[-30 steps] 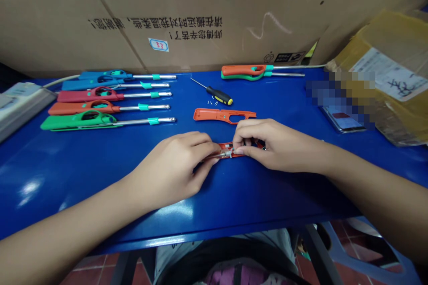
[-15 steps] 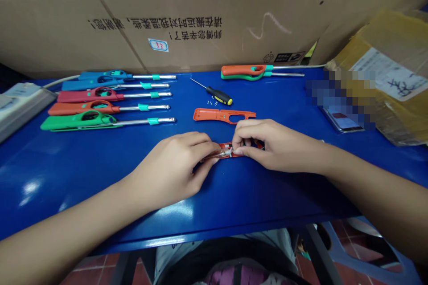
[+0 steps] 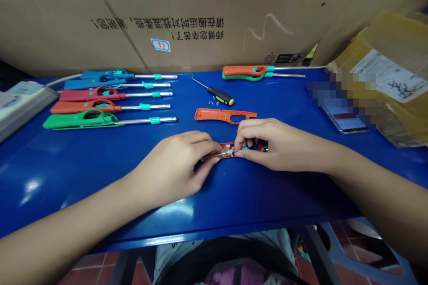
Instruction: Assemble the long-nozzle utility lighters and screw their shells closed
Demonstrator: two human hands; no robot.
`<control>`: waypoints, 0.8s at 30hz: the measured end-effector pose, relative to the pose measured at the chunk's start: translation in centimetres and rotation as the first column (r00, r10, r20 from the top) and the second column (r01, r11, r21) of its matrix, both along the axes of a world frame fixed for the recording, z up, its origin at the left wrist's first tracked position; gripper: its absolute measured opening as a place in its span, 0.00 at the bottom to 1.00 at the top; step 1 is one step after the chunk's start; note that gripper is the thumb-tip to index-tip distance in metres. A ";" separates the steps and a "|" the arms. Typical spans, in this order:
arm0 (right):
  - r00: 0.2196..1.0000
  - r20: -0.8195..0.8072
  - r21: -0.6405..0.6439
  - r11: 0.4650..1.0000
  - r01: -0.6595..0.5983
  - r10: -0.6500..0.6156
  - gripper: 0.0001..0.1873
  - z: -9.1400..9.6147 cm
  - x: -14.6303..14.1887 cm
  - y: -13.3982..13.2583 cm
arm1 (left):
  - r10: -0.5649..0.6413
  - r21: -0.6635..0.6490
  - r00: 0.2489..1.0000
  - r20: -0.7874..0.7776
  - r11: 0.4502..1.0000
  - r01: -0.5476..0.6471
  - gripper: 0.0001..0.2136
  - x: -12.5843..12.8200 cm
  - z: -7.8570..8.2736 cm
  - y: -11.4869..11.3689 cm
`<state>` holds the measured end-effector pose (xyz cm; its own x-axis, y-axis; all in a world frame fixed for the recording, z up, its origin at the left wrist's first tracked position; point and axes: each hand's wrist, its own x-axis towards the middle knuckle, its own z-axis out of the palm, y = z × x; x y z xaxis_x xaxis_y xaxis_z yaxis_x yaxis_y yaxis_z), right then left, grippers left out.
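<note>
A blue table meets a cardboard box bearing upside-down Chinese print and a "33" sticker. From the left: five lighters; the left hand, fingers pinching a clear tube at an open orange shell; beyond, a loose half-shell and a screwdriver; the right hand, covering much of the open shell, its bunched fingers' grip impossible to tell; a partly pixelated phone.
</note>
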<state>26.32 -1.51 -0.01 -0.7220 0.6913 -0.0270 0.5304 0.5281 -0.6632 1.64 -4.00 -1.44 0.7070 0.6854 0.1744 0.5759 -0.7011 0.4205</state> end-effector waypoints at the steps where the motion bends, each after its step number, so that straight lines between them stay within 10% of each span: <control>1: 1.000 0.003 0.004 1.000 -0.005 0.005 0.05 0.0 0.0 0.0 | 0.000 -0.001 1.000 -0.001 1.000 0.000 0.10 0.0 0.0 0.0; 24: 0.998 -0.061 0.023 0.999 0.028 -0.027 0.06 -0.8 -0.7 0.1 | 0.052 0.031 0.999 -0.001 0.998 -0.052 0.11 0.1 -0.3 -0.4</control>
